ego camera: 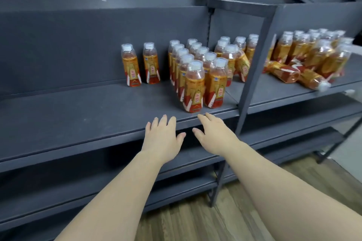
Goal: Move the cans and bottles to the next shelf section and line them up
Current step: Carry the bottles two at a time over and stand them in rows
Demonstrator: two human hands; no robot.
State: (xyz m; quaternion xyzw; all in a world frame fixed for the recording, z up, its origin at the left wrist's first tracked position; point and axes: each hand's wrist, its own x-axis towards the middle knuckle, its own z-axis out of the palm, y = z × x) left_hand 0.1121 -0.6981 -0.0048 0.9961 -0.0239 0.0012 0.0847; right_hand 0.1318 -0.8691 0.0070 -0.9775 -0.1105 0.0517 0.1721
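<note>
Orange-labelled drink bottles with white caps stand on a dark grey shelf (78,115). Two neat rows of bottles (194,76) run front to back in the left section, near the upright post. Two single bottles (131,64) stand apart further left at the back. More bottles (233,53) crowd behind the post, one leaning. In the right section stands a loose cluster of bottles (313,53), and some fallen bottles (305,78) lie on their sides. My left hand (162,135) and my right hand (213,133) hover open at the shelf's front edge, holding nothing.
A grey upright post (252,76) divides the two shelf sections. Lower shelves (98,191) sit below, and a wooden floor (195,225) shows at the bottom. The left section has bare shelf to the left of the rows.
</note>
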